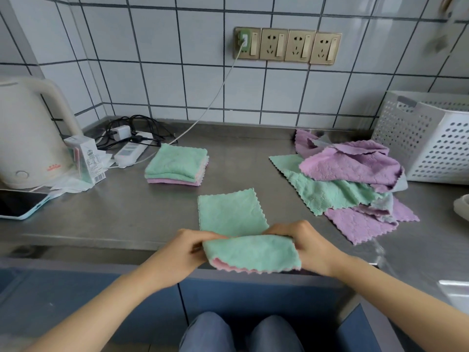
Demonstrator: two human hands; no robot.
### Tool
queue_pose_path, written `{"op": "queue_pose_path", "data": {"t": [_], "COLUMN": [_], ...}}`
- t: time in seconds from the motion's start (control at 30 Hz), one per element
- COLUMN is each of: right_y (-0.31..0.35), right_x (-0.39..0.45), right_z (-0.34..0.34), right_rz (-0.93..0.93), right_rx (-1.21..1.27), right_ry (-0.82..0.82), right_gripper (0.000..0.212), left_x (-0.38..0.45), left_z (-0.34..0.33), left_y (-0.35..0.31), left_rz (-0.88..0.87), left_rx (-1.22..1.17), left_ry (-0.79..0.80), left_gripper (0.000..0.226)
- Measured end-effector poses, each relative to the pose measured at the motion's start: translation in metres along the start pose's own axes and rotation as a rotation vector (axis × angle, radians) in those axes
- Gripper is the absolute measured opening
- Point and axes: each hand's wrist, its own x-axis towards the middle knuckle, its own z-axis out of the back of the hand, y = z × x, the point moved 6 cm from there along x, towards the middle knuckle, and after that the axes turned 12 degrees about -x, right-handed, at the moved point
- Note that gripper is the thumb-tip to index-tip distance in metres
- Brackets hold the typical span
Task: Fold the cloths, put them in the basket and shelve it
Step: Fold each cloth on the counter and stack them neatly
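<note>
A green cloth with a pink underside [236, 219] lies at the counter's front edge, its near half lifted and doubled over. My left hand [182, 252] pinches the folded part's left end. My right hand [302, 242] pinches its right end. A neat stack of folded cloths [177, 165], green on top and pink below, sits behind on the left. A loose heap of purple, green and grey cloths [350, 184] lies to the right. The white perforated basket [429, 138] stands at the back right, beside the heap.
A cream kettle [30, 133], a small carton [87, 158], a power strip with tangled cables [129, 146] and a phone [20, 203] crowd the left of the steel counter [121, 207]. Wall sockets [286, 45] sit above. A white dish edge [462, 207] shows far right.
</note>
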Motion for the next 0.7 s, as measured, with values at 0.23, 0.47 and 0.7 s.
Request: {"op": "queue_pose_path", "data": {"t": [0.23,0.47,0.7], "right_y": [-0.033,-0.074,-0.059], "right_x": [0.049,0.087,0.092], "right_z": [0.006,-0.018,-0.013], "right_rz": [-0.413,-0.721,-0.619], "right_rx": [0.323,0.215,0.046], "right_ry": [-0.257,-0.185,-0.257], "right_gripper": [0.036,0.046,0.028], "left_x": [0.040,0.047,0.046], "left_z": [0.036,0.035,0.038], "left_y": [0.023,0.040,0.031], "left_rz": [0.377,0.570,0.432], "left_rx": [-0.387,-0.548,-0.271], "left_ry": [-0.425,-0.493,-0.599], "left_gripper": [0.044,0.008,0.032]}}
